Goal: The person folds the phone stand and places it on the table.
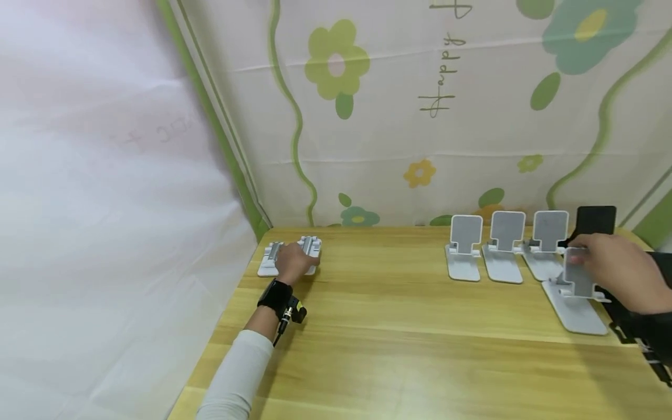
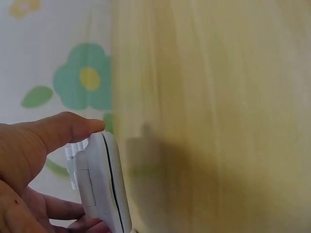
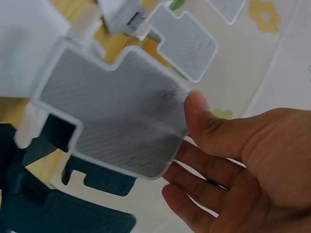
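At the back left of the table, my left hand (image 1: 294, 261) grips a folded white phone stand (image 1: 312, 248). Thumb and fingers hold its edges in the left wrist view, where the folded stand (image 2: 99, 179) is seen side-on. Another folded white phone stand (image 1: 270, 262) lies just left of that hand. On the right, my right hand (image 1: 619, 268) pinches the top edge of the grey-padded plate of an unfolded white phone stand (image 1: 577, 315). Its thumb lies on the grey pad (image 3: 121, 111) in the right wrist view, with fingers behind the plate.
Three unfolded white phone stands (image 1: 465, 233), (image 1: 507, 233), (image 1: 550, 233) stand in a row at the back right. Behind my right hand is a black phone stand (image 1: 595, 220), partly hidden. A flowered cloth (image 1: 367, 134) hangs behind the wooden table (image 1: 378, 326).
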The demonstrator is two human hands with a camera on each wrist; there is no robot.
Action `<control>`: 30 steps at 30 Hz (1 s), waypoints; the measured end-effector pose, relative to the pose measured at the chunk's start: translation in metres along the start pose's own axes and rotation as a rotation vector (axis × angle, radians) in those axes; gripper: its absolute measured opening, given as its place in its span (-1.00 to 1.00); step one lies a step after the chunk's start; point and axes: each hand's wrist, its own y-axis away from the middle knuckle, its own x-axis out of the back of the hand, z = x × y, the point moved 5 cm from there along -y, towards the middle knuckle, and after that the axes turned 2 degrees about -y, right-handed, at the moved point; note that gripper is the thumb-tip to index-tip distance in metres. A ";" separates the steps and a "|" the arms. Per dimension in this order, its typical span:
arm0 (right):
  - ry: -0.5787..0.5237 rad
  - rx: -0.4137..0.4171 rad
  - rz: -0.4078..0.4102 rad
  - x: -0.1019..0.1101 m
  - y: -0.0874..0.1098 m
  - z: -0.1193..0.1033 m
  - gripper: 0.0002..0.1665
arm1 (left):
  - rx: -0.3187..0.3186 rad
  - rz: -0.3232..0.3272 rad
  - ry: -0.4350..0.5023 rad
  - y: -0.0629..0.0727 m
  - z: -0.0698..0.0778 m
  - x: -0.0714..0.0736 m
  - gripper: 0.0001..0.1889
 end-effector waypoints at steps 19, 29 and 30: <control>-0.023 -0.015 0.068 -0.006 0.006 0.002 -0.77 | 0.039 -0.026 -0.063 -0.013 -0.019 -0.010 -0.70; -0.018 0.002 0.026 -0.002 0.001 0.004 -0.80 | -0.085 0.014 -0.048 -0.005 -0.011 0.000 -0.41; -0.013 0.013 0.018 0.001 0.000 0.004 -0.82 | -0.110 0.022 -0.033 -0.004 -0.008 0.003 -0.37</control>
